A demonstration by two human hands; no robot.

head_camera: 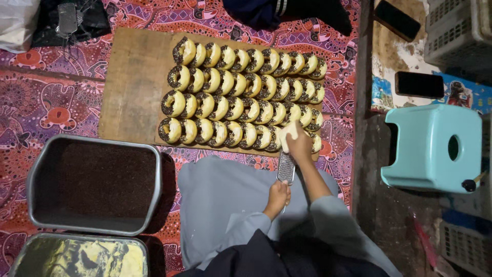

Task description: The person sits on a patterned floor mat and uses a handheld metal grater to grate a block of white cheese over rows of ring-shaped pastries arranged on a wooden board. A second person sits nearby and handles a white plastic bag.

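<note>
Left hand (277, 196) closed around the handle of a small metal grater (286, 167); right hand (299, 143) grips a pale cheese block (288, 134) above it, over the near right corner of a wooden board (130, 87) carrying rows of chocolate-sprinkled doughnuts (241, 97)

A small metal grater (286, 168) slants over the doughnut rows' near edge, a pale cheese block (288, 134) atop it.

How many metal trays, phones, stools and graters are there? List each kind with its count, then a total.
Metal trays: 2
Phones: 2
Stool: 1
Grater: 1
Total: 6
</note>
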